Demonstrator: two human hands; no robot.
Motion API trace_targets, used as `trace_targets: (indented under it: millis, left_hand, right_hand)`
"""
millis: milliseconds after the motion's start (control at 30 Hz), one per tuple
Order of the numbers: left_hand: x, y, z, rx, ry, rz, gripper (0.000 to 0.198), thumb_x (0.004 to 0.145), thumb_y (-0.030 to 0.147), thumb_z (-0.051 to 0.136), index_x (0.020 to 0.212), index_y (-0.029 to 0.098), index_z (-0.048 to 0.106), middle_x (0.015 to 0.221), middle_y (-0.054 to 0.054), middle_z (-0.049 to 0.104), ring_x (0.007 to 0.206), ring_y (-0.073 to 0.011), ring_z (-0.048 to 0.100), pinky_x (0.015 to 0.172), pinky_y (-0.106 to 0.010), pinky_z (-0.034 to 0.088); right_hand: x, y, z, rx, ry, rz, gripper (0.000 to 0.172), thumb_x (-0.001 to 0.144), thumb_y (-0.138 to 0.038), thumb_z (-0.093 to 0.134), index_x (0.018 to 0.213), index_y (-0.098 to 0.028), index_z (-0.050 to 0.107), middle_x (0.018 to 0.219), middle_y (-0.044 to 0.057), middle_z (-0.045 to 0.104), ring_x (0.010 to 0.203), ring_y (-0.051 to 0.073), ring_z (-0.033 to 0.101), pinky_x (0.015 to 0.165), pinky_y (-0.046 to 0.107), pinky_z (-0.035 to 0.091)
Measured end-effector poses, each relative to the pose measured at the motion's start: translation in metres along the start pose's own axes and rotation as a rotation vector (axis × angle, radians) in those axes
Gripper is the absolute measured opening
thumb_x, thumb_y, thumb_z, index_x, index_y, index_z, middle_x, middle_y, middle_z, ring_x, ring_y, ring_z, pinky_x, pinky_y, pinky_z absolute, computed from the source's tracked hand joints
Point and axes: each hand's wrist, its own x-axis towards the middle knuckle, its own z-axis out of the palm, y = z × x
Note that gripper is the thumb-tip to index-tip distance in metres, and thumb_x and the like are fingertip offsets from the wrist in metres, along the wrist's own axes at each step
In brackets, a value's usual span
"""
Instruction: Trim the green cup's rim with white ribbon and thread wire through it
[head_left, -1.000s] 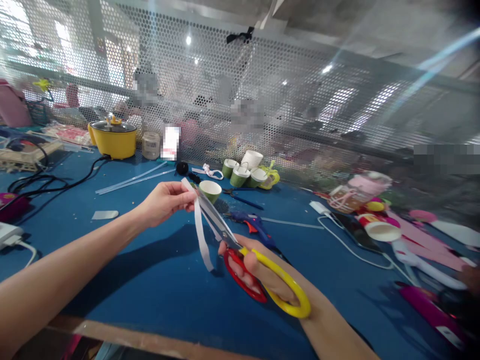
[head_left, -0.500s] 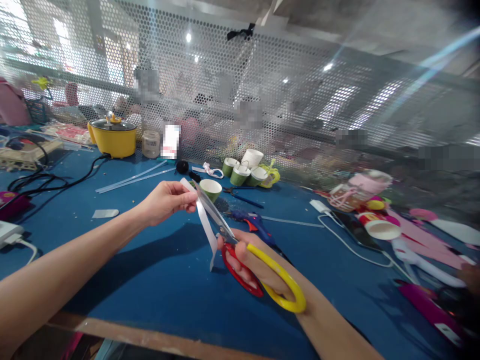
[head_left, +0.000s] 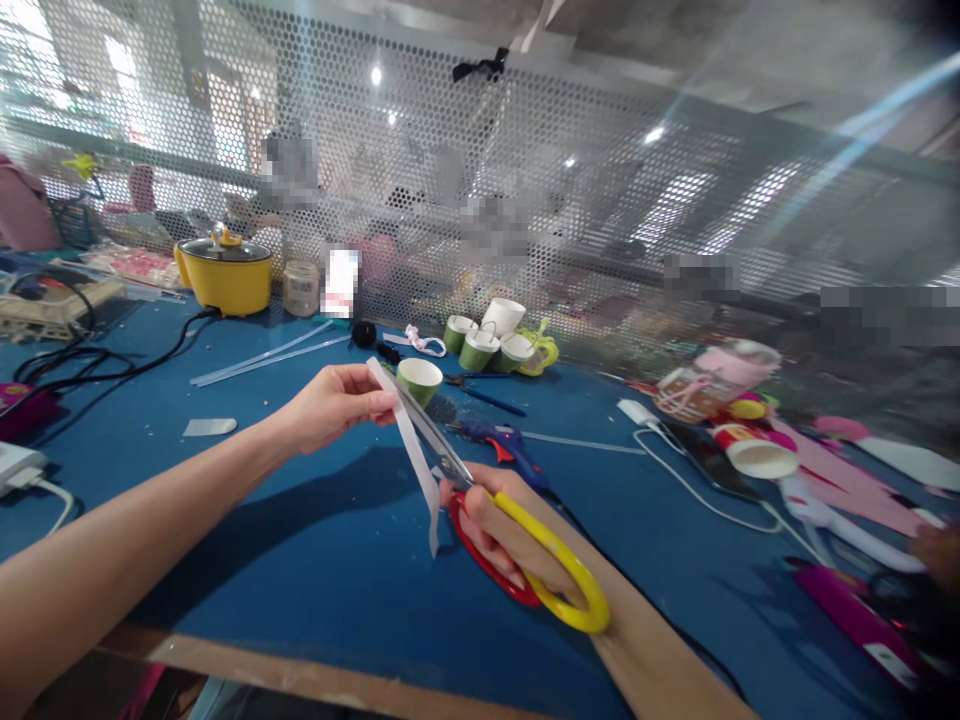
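Pinched between the thumb and fingers of my left hand (head_left: 349,405) is a narrow white strip (head_left: 411,445), its curled lower end hanging over the table. My right hand (head_left: 487,510) grips a pair of scissors (head_left: 450,465) with one red and one yellow handle loop. The blades point up and away along the strip's right side, close to my left fingertips. Whether they touch the strip I cannot tell. Just beyond the blade tips stands a green paper cup (head_left: 420,378) with a white inside.
A blue glue gun (head_left: 510,450) and pliers (head_left: 487,395) lie beyond my right hand. Several green cups (head_left: 478,350) stand behind. A yellow electric pot (head_left: 227,275) is at back left. Right: a phone (head_left: 709,458), cables and a tipped red cup (head_left: 757,452). A perforated screen (head_left: 420,170) rises behind.
The strip hangs straighter, its lower end slightly further right and down. The scissors' handles have moved slightly down, and their blades look closer together. My left hand has barely moved.
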Motion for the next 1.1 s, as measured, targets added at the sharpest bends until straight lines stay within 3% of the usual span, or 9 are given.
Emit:
trace_targets:
  millis: [133, 333, 667, 933, 1100]
  left_hand:
    - [0.0, 0.0, 0.0, -0.054, -0.004, 0.015, 0.022, 0.063, 0.022, 0.071, 0.079, 0.01, 0.062, 0.065, -0.001, 0.062, 0.055, -0.0072, 0.055, 0.057, -0.022, 0.042]
    - [0.001, 0.0, 0.0, -0.127, 0.061, -0.006, 0.019, 0.069, 0.025, 0.066, 0.064, 0.01, 0.055, 0.054, 0.001, 0.058, 0.051, -0.0066, 0.055, 0.056, -0.021, 0.044]
    - [0.002, 0.003, 0.0, -0.109, 0.114, -0.028, 0.021, 0.061, 0.02, 0.072, 0.061, 0.011, 0.053, 0.054, 0.001, 0.06, 0.051, -0.0079, 0.057, 0.054, -0.021, 0.045]
    - [0.002, 0.003, -0.002, -0.022, 0.115, -0.002, 0.021, 0.057, 0.022, 0.073, 0.06, 0.011, 0.055, 0.054, 0.001, 0.061, 0.051, -0.0091, 0.058, 0.054, -0.022, 0.045]
    - [0.001, 0.003, -0.001, 0.0, 0.097, 0.009, 0.02, 0.058, 0.022, 0.073, 0.06, 0.011, 0.056, 0.055, 0.0, 0.061, 0.052, -0.0091, 0.058, 0.054, -0.022, 0.045]
  right_hand:
    - [0.0, 0.007, 0.002, -0.024, 0.055, 0.025, 0.05, 0.071, -0.067, 0.041, 0.081, -0.018, 0.041, 0.045, -0.011, 0.031, 0.027, 0.002, 0.028, 0.025, 0.012, 0.024]
    - [0.0, 0.011, 0.004, -0.034, 0.069, 0.03, 0.043, 0.075, -0.06, 0.044, 0.084, -0.018, 0.041, 0.046, -0.011, 0.034, 0.027, 0.001, 0.026, 0.024, 0.011, 0.024]
    - [-0.001, 0.007, -0.001, -0.004, -0.03, -0.017, 0.068, 0.055, -0.081, 0.038, 0.085, -0.019, 0.041, 0.051, -0.009, 0.036, 0.033, 0.002, 0.029, 0.029, 0.015, 0.026]
    - [-0.006, -0.002, 0.002, 0.0, 0.028, -0.047, 0.068, 0.059, -0.079, 0.038, 0.091, -0.019, 0.044, 0.053, -0.007, 0.035, 0.04, 0.004, 0.029, 0.035, 0.016, 0.026]
    - [0.001, -0.002, -0.002, 0.04, -0.093, -0.046, 0.061, 0.061, -0.075, 0.043, 0.087, -0.019, 0.042, 0.054, -0.008, 0.037, 0.035, 0.003, 0.029, 0.031, 0.016, 0.027]
